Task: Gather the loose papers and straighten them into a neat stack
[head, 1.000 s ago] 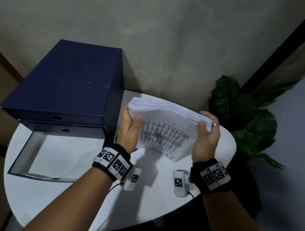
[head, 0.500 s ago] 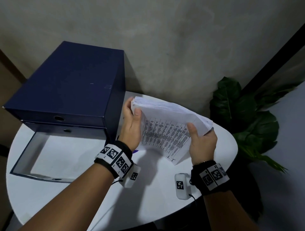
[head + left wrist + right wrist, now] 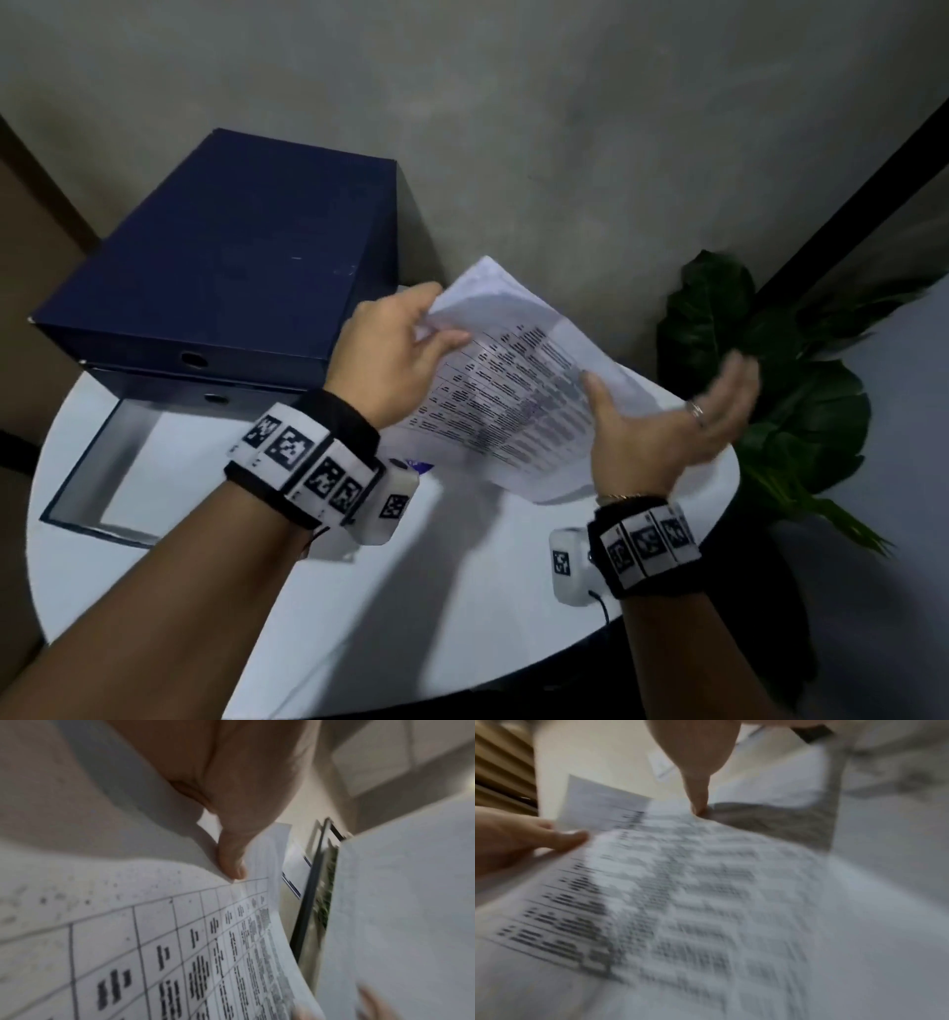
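A stack of white papers (image 3: 513,390), printed table on its face, is held tilted above the round white table (image 3: 462,616). My left hand (image 3: 411,344) pinches the stack's upper left corner; in the left wrist view its thumb (image 3: 231,862) presses on the top sheet (image 3: 180,943). At the stack's right edge my right hand (image 3: 662,426) is blurred, with fingers spread and straight. Only its thumb (image 3: 698,797) touches the papers (image 3: 693,892). The left hand's fingers (image 3: 526,839) show at the left of the right wrist view.
A navy blue drawer box (image 3: 221,267) stands at the table's back left, its lower drawer (image 3: 102,462) pulled out toward me. A dark green plant (image 3: 770,385) stands beyond the table's right edge. The grey wall is close behind. A small purple item (image 3: 418,465) lies under the papers.
My right hand has let go of the stack's right edge and spread out. The left hand has shifted to the upper corner, and the stack has swung and tilted further back.
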A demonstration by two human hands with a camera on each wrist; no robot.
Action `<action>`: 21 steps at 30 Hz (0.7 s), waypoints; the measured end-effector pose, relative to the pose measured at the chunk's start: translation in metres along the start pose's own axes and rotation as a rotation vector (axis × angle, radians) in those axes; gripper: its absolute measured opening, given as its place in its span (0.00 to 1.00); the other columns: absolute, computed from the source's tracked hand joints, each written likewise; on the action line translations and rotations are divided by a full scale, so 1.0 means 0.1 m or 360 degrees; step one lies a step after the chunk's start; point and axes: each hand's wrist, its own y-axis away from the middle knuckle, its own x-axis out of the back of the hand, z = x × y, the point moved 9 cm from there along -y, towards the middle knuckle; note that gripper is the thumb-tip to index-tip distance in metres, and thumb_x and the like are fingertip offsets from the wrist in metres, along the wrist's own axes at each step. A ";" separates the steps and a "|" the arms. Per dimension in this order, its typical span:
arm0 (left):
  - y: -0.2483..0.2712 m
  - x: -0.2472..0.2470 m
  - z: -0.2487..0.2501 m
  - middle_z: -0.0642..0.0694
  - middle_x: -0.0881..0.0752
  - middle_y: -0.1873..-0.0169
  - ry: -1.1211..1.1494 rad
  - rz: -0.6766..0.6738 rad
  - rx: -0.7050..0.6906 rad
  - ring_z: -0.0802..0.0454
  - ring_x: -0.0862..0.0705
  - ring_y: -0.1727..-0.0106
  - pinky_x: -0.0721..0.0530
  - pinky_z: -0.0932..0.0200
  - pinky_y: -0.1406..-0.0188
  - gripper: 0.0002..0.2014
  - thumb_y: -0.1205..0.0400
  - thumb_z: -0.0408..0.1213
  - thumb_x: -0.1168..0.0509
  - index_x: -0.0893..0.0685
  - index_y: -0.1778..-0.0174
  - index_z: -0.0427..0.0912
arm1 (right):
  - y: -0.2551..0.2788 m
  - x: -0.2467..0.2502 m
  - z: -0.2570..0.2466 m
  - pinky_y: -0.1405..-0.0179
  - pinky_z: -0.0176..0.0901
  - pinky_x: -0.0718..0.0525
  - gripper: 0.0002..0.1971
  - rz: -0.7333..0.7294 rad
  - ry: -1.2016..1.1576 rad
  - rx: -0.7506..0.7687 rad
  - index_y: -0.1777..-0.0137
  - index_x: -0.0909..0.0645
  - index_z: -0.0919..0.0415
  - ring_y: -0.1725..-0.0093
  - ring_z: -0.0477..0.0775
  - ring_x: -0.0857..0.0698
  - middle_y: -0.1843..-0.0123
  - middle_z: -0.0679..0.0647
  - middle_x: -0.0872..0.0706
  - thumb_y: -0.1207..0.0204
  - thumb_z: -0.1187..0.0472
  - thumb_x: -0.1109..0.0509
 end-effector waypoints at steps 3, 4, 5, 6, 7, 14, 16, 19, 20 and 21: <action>0.05 0.05 -0.23 0.55 0.07 0.53 0.0445 0.0010 0.0286 0.58 0.09 0.50 0.12 0.56 0.47 0.10 0.21 0.39 0.25 0.10 0.44 0.47 | 0.30 -0.43 0.93 0.21 0.57 0.32 0.61 -0.0507 -0.0574 -0.0938 0.15 0.54 0.47 0.19 0.50 0.36 0.15 0.54 0.41 0.39 0.47 0.14; 0.08 0.01 -0.33 0.55 0.07 0.52 0.0566 0.0004 0.0398 0.59 0.09 0.50 0.13 0.58 0.48 0.11 0.21 0.37 0.25 0.10 0.43 0.46 | 0.44 -0.62 1.15 0.24 0.56 0.27 0.57 -0.0744 -0.0786 -0.1158 0.15 0.50 0.46 0.21 0.49 0.31 0.17 0.54 0.34 0.37 0.50 0.15; 0.13 -0.06 -0.45 0.54 0.07 0.50 0.0673 -0.0013 0.0521 0.59 0.09 0.49 0.12 0.59 0.47 0.12 0.21 0.36 0.25 0.10 0.41 0.45 | 0.55 -0.75 1.29 0.28 0.58 0.23 0.50 -0.0960 -0.0948 -0.1308 0.17 0.41 0.49 0.25 0.53 0.24 0.22 0.54 0.25 0.35 0.49 0.16; 0.18 -0.17 -0.57 0.53 0.07 0.49 0.0761 -0.0057 0.0650 0.59 0.08 0.49 0.12 0.57 0.45 0.13 0.21 0.36 0.25 0.10 0.41 0.43 | 0.63 -0.82 1.39 0.32 0.61 0.20 0.40 -0.1127 -0.1023 -0.1400 0.21 0.31 0.54 0.29 0.58 0.18 0.28 0.56 0.17 0.32 0.50 0.18; 0.23 -0.30 -0.73 0.52 0.07 0.48 0.0799 -0.0105 0.0783 0.57 0.08 0.48 0.12 0.54 0.42 0.13 0.21 0.36 0.25 0.10 0.40 0.42 | 0.71 -0.87 1.47 0.34 0.61 0.19 0.30 -0.1279 -0.1051 -0.1433 0.27 0.23 0.56 0.34 0.61 0.14 0.34 0.56 0.13 0.28 0.52 0.21; 0.91 -1.40 -1.90 0.38 0.14 0.36 0.0062 -0.0511 0.1463 0.38 0.14 0.40 0.16 0.51 0.43 0.31 0.20 0.51 0.29 0.24 0.26 0.36 | 1.03 -1.01 2.13 0.40 0.56 0.14 0.14 -0.1759 -0.0064 -0.1181 0.41 0.13 0.67 0.47 0.61 0.11 0.43 0.61 0.10 0.26 0.64 0.22; 1.14 -1.60 -2.10 0.35 0.22 0.27 -0.0180 -0.0633 0.1568 0.33 0.21 0.30 0.19 0.45 0.35 0.39 0.19 0.55 0.34 0.37 0.18 0.36 | 1.06 -1.05 2.16 0.48 0.46 0.17 0.13 -0.1731 0.0137 -0.1085 0.42 0.15 0.68 0.52 0.58 0.13 0.46 0.59 0.10 0.24 0.64 0.25; 1.20 -1.73 -2.07 0.33 0.36 0.18 -0.0192 -0.0514 0.1515 0.32 0.32 0.20 0.30 0.41 0.23 0.42 0.16 0.52 0.37 0.50 0.13 0.36 | 1.05 -1.04 2.15 0.47 0.40 0.24 0.17 -0.1509 0.0210 -0.1088 0.37 0.21 0.66 0.47 0.57 0.16 0.48 0.53 0.17 0.21 0.58 0.27; 1.19 -1.73 -2.03 0.33 0.36 0.18 -0.0154 -0.0496 0.1501 0.33 0.32 0.21 0.30 0.42 0.23 0.42 0.15 0.50 0.37 0.51 0.13 0.37 | 1.07 -1.04 2.17 0.46 0.41 0.23 0.16 -0.1473 0.0176 -0.1116 0.37 0.22 0.65 0.46 0.58 0.16 0.46 0.53 0.16 0.21 0.58 0.28; 1.17 -1.68 -2.04 0.34 0.31 0.21 -0.0122 -0.0460 0.1524 0.34 0.28 0.24 0.26 0.45 0.27 0.40 0.15 0.48 0.36 0.49 0.13 0.38 | 1.07 -1.04 2.16 0.47 0.42 0.22 0.14 -0.1455 0.0133 -0.1123 0.40 0.22 0.64 0.48 0.59 0.16 0.45 0.55 0.15 0.20 0.58 0.29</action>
